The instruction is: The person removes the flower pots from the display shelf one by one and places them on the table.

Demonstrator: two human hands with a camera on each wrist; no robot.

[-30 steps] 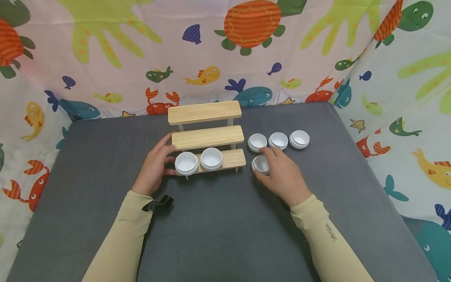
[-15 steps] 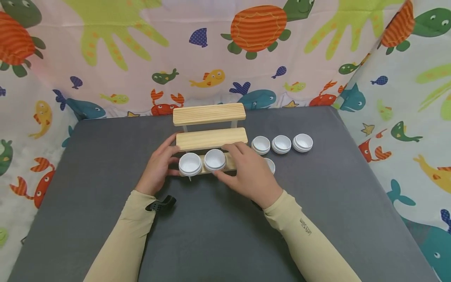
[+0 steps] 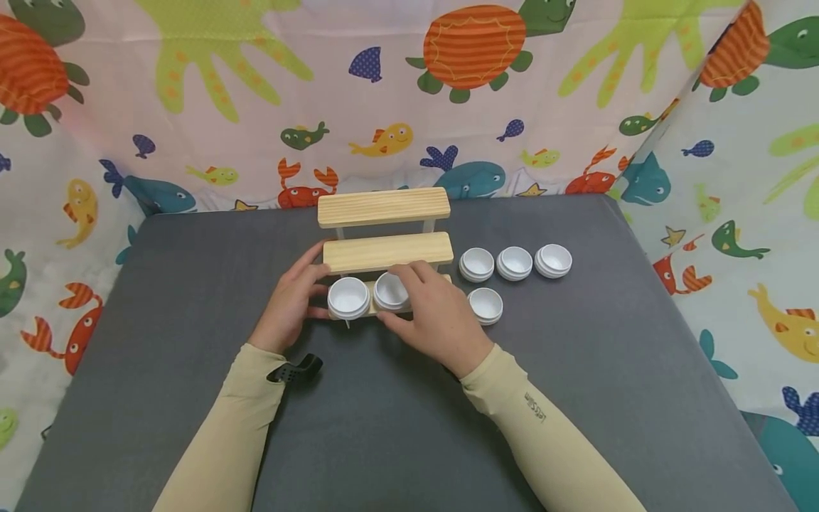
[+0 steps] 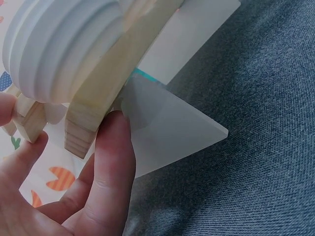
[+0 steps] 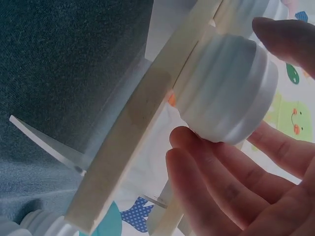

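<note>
A three-tier wooden shelf stand (image 3: 387, 252) with clear supports stands in the middle of the table. My left hand (image 3: 286, 306) grips its left end, fingertips (image 4: 115, 137) against the end of the lowest board. Two small white bowls with ridged sides sit on that lowest board: a left bowl (image 3: 348, 297) near my left fingers and a right bowl (image 3: 387, 290). My right hand (image 3: 444, 316) holds the right bowl, thumb on the near side and fingers round the far side, covering part of it. In the right wrist view this ridged bowl (image 5: 226, 88) rests over the board.
To the right of the stand, several similar white bowls rest on the grey table (image 3: 384, 427): a back row with a middle bowl (image 3: 515, 263), and a front bowl (image 3: 485, 306). A sea-animal cloth (image 3: 269, 85) hangs behind and at the sides.
My right hand has left the front bowl on the table and moved left to the right bowl on the lowest board. My left hand stays on the stand. The head view shifted slightly.
</note>
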